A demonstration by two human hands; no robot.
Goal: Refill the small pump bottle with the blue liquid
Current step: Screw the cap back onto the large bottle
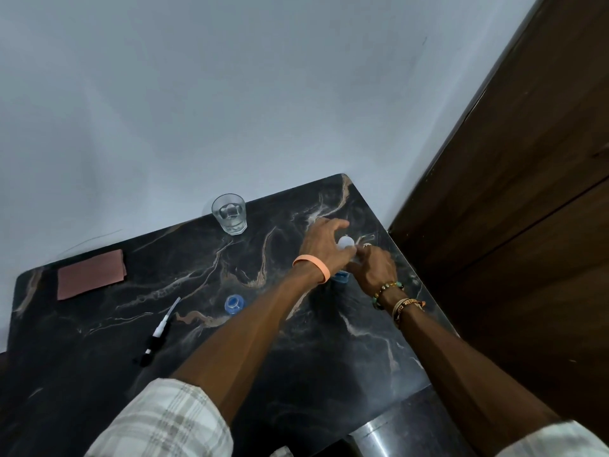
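Curling the left hand (324, 239) round the white cap (346, 241) of the refill bottle (341, 277), seemingly twisting it. Clamping the right hand (375, 267) round the clear body just below and hiding most of it, with blue liquid showing only near the base. Working close to the right rear corner of the dark marble table (296, 374).

Sweeping from the left: passing a pinkish cloth (90, 273) lying flat near the left edge. Passing the pump head (158, 334) lying on its side, dip tube pointing away. Reaching the small pump bottle (234, 303), standing upright and open-mouthed near the middle of the table, just left of the left forearm and well apart from both hands. Noting a glass (229, 214) of clear liquid further back, by the wall.

Judging the small bottle as light, narrow-based and easy to knock over, probably thin plastic that dents under a hard squeeze. Favouring a grip low round its body, keeping the mouth free for pouring. Expecting slipperiness if any liquid is running down the side.
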